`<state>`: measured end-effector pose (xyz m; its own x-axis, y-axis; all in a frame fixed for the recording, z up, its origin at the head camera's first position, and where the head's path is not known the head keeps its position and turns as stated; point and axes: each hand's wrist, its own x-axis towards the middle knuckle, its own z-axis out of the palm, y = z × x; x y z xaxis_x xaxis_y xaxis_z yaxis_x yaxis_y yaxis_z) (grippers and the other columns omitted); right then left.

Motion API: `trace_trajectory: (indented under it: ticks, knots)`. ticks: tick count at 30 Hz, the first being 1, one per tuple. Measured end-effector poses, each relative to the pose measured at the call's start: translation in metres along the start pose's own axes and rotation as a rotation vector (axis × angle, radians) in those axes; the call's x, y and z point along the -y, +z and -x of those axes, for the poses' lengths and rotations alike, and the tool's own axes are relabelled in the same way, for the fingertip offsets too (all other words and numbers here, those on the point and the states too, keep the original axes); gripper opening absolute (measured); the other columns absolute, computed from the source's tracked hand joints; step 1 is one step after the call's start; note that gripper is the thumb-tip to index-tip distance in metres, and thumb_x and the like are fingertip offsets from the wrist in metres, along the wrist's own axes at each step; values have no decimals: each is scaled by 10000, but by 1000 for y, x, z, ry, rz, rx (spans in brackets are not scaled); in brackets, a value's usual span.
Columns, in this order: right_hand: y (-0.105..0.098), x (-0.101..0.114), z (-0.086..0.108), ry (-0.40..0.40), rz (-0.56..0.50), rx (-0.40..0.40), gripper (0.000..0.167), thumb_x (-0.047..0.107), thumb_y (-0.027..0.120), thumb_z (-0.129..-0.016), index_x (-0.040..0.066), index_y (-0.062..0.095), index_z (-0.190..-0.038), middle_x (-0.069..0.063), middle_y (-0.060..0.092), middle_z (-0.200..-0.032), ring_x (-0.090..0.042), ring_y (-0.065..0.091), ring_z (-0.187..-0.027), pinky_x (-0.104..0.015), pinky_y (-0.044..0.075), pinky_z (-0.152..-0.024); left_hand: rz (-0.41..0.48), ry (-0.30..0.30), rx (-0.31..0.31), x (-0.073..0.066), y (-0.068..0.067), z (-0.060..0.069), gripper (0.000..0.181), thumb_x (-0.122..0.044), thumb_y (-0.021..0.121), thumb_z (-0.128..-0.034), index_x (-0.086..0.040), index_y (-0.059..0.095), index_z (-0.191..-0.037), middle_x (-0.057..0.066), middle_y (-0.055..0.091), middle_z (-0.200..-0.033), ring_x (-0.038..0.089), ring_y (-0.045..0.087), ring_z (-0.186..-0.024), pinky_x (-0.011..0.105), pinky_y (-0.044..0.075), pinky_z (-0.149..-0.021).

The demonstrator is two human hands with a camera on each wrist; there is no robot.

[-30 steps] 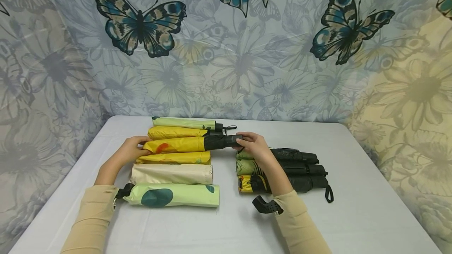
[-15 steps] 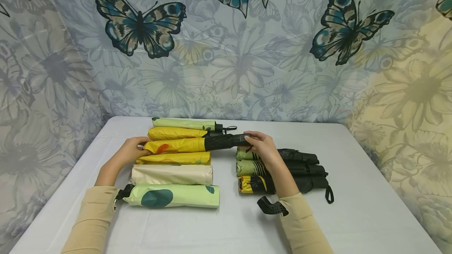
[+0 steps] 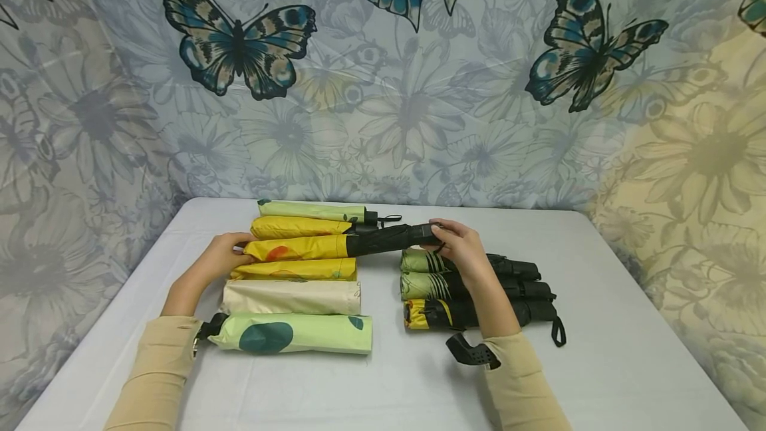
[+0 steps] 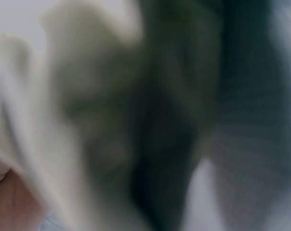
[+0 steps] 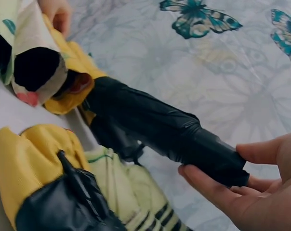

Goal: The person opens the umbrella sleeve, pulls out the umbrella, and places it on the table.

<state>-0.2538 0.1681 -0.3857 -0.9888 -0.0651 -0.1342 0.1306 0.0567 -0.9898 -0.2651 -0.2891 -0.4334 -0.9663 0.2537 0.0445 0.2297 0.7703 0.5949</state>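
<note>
A yellow umbrella sleeve (image 3: 299, 247) lies in the left row, with a folded black umbrella (image 3: 383, 239) sticking out of its right end. My left hand (image 3: 218, 261) grips the sleeve's left end. At the umbrella's far end, my right hand (image 3: 459, 248) pinches the handle between thumb and fingers. The right wrist view shows the same umbrella (image 5: 145, 120) sloping from the sleeve's mouth to my right hand (image 5: 261, 178). How much of it is still inside the sleeve is hidden. The left wrist view is blurred by something close to the lens.
Below the gripped sleeve lie another yellow sleeve (image 3: 299, 269), a cream sleeve (image 3: 293, 296) and a light green sleeve (image 3: 317, 333). Above it are a yellow-sleeved umbrella (image 3: 299, 225) and a green-sleeved umbrella (image 3: 311, 209). Folded umbrellas, green-and-black (image 3: 419, 283) and yellow-and-black (image 3: 421, 314), lie right.
My right hand has moved right and slightly up, drawing more of the black umbrella out of the yellow sleeve. The left hand and the sleeve have stayed in place.
</note>
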Motion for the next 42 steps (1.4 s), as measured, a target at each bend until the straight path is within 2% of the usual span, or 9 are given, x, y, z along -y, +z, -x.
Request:
trace_trajectory:
  ticks: [5,9,16,24,29,34,42]
  knots:
    - [-9,4,2,-20,-1,-32,475,211,518,-1020,13,436,-1444,-205,439,-1454,-39,699,-837,-278,544,-966,-6,4,-3,1,0,0,324,23,684,-858,79,644,-1174,310,627,-1185,482,586,-1125,509,563,-891]
    - [-18,8,5,-25,6,-53,483,224,516,-1021,21,432,-1451,-214,435,-1456,-21,700,-835,-212,550,-912,-8,4,-6,2,0,-1,324,14,689,-857,72,649,-1173,305,632,-1180,479,591,-1121,511,563,-891]
    - [-32,15,11,-62,-19,-65,493,221,522,-1018,13,423,-1454,-193,444,-1399,-20,676,-882,-245,555,-941,7,-8,0,3,0,-1,333,10,681,-863,78,638,-1186,311,626,-1186,482,589,-1126,509,564,-890]
    - [-52,20,17,-81,-67,-92,534,229,537,-1011,-3,387,-1468,-80,482,-1298,-16,669,-925,-233,558,-928,13,-3,-3,4,2,-2,326,6,679,-867,76,637,-1183,304,631,-1175,475,596,-1116,503,568,-884]
    - [-66,22,21,-88,-132,-124,562,226,567,-994,-19,381,-1464,7,504,-1211,-18,675,-929,-225,565,-906,17,-4,0,4,2,-2,328,11,676,-868,75,634,-1187,305,630,-1172,477,597,-1114,500,572,-878]
    - [-79,21,24,-102,-209,-144,586,199,574,-987,-51,355,-1470,35,531,-1152,-34,696,-900,-221,573,-879,16,-10,0,4,2,-2,331,13,672,-870,81,629,-1191,307,626,-1178,478,592,-1119,504,568,-884]
    - [-95,15,26,-113,-279,-178,417,183,593,-974,43,512,-1359,14,525,-1162,-74,705,-888,-250,586,-859,15,-23,8,4,2,-2,339,9,675,-871,84,622,-1197,316,617,-1185,482,595,-1113,498,571,-877]
